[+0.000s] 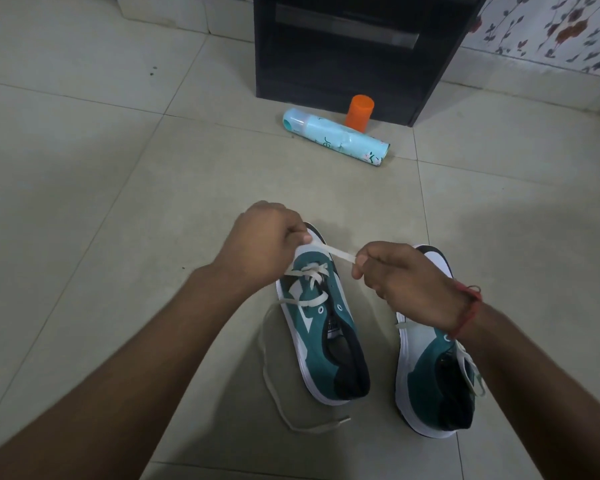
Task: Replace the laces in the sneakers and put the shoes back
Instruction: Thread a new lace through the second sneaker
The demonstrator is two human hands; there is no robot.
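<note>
Two teal-and-white sneakers stand side by side on the tiled floor. The left sneaker has a white lace crossed through its front eyelets; the rear eyelets are bare. One end of that lace trails over the floor to the shoe's left. My left hand and my right hand each pinch the other stretch of lace, pulled taut between them above the toe. The right sneaker is partly hidden under my right wrist; a lace hangs at its rear eyelets.
A light blue spray can lies on its side ahead, with an orange cap standing behind it. A black cabinet stands beyond them against the wall. Floor tiles spread out to the left.
</note>
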